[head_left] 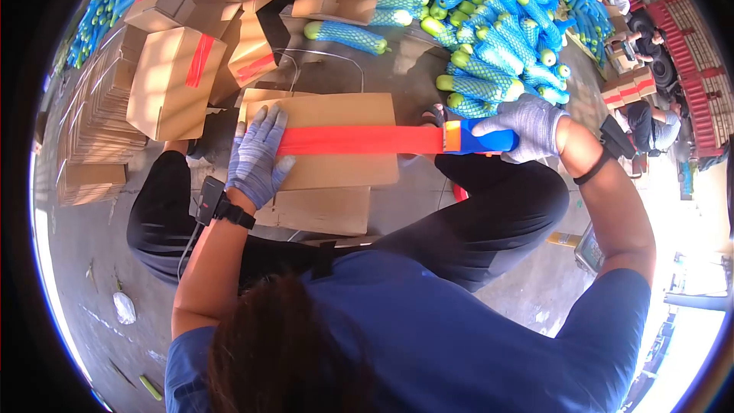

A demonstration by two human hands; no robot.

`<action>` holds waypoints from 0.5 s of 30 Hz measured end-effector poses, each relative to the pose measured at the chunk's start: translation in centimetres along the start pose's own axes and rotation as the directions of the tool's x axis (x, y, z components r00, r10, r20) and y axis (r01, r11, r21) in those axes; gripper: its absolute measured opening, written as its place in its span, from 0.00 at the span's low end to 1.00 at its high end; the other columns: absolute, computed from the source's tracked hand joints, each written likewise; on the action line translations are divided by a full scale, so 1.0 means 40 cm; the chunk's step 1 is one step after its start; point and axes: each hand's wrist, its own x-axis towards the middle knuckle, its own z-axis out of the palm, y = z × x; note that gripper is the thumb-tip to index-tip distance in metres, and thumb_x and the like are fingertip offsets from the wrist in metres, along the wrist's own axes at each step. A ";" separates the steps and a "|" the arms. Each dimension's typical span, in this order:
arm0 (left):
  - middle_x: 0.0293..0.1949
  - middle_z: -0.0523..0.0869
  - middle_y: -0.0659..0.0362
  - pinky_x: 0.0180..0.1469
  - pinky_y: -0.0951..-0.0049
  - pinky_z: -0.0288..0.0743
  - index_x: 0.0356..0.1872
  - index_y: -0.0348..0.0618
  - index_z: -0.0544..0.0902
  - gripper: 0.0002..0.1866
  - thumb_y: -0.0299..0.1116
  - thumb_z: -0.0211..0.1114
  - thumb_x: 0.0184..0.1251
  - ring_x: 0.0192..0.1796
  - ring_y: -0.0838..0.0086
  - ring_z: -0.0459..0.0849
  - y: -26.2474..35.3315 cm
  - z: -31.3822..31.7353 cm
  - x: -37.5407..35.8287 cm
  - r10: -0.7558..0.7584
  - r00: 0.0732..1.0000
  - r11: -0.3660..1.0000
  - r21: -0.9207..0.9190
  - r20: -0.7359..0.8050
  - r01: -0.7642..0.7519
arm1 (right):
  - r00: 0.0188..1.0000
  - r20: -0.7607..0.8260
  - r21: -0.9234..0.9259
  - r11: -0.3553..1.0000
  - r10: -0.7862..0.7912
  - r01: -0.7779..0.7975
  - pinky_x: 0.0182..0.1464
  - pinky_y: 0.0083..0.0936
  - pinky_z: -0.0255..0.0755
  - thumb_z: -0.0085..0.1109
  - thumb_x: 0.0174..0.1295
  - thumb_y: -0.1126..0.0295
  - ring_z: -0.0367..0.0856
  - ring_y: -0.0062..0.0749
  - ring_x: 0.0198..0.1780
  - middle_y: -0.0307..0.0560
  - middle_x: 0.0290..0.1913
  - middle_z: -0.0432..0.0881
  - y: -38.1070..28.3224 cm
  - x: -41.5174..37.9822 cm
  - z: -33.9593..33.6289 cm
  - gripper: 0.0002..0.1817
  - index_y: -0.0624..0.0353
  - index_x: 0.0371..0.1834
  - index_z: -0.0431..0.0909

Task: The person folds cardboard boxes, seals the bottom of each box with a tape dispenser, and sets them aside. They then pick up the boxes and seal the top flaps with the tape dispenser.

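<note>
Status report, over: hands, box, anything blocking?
Left hand flat on box. Right hand gripping tape dispenser. Red tape runs box to dispenser. Nothing seen blocking it.

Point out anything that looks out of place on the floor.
On the floor at the picture's lower left, a green piece and a crumpled white scrap look stray, lying apart from the netted vegetables.

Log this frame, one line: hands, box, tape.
left hand: flat on carton | right hand: gripping blue tape dispenser | red tape: stretched from carton to dispenser
</note>
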 end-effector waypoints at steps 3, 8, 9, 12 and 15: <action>0.79 0.59 0.50 0.80 0.45 0.42 0.77 0.40 0.60 0.45 0.50 0.64 0.60 0.81 0.55 0.55 0.011 -0.001 0.003 -0.040 0.999 0.999 0.032 0.006 0.039 | 0.995 0.085 -0.101 0.994 0.043 -0.034 0.45 0.41 0.78 0.71 0.48 0.61 0.85 0.51 0.41 0.46 0.38 0.86 0.011 0.026 0.018 0.27 0.30 0.56 0.81; 0.79 0.58 0.49 0.80 0.45 0.42 0.77 0.40 0.59 0.47 0.51 0.65 0.59 0.81 0.54 0.53 0.026 -0.019 0.011 -0.055 0.996 0.994 0.095 0.077 0.048 | 0.986 0.148 0.084 0.994 -0.081 0.069 0.50 0.42 0.77 0.68 0.52 0.61 0.85 0.49 0.49 0.47 0.50 0.87 0.009 0.234 0.162 0.28 0.30 0.60 0.79; 0.79 0.57 0.49 0.80 0.45 0.42 0.77 0.40 0.58 0.48 0.52 0.66 0.59 0.82 0.54 0.51 0.032 -0.022 0.012 -0.065 0.994 0.993 0.101 0.089 0.056 | 0.978 0.177 0.093 0.991 -0.109 0.094 0.50 0.41 0.78 0.68 0.52 0.61 0.85 0.48 0.50 0.47 0.51 0.87 -0.023 0.288 0.158 0.26 0.33 0.59 0.81; 0.79 0.56 0.47 0.80 0.47 0.43 0.77 0.39 0.58 0.48 0.51 0.67 0.59 0.81 0.51 0.51 0.097 -0.031 0.038 -0.050 0.994 0.994 0.106 0.099 0.039 | 0.981 0.173 0.225 0.973 -0.092 0.051 0.50 0.38 0.79 0.71 0.48 0.58 0.86 0.44 0.50 0.46 0.50 0.88 -0.052 0.393 0.155 0.27 0.39 0.56 0.84; 0.77 0.59 0.44 0.81 0.51 0.44 0.76 0.36 0.59 0.49 0.54 0.69 0.59 0.80 0.50 0.54 0.292 0.006 0.117 0.240 0.963 0.966 -0.130 0.126 -0.223 | 0.958 0.285 0.276 0.959 -0.019 -0.063 0.47 0.36 0.80 0.73 0.43 0.57 0.88 0.43 0.47 0.47 0.45 0.89 -0.061 0.458 0.133 0.27 0.45 0.51 0.87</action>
